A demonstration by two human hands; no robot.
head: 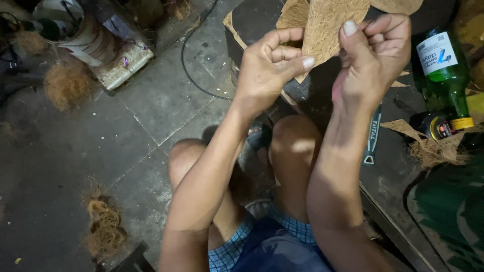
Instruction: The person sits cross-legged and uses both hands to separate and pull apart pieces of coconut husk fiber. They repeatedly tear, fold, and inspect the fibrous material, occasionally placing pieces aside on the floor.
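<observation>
While both hands pinch it, the coir sheet [322, 22] hangs near the green bottle [443, 70].
Left hand [269, 63] and right hand [375, 55] grip 1 edge tightly; brittle fibre could tear.

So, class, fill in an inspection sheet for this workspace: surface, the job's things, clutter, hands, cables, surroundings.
Surface: dark workbench at the right, worn and littered with fibre scraps.
Job's things: a brown fibrous sheet, held up above the bench.
Clutter: green bottle lying on the bench, yellow-lidded small tin, a flat tool, loose fibre scraps.
Hands: left hand and right hand both pinch the sheet's lower edge.
Cables: one black cable curving across the floor.
Surroundings: grey tiled floor, fibre clumps, a white bucket at top left.
</observation>
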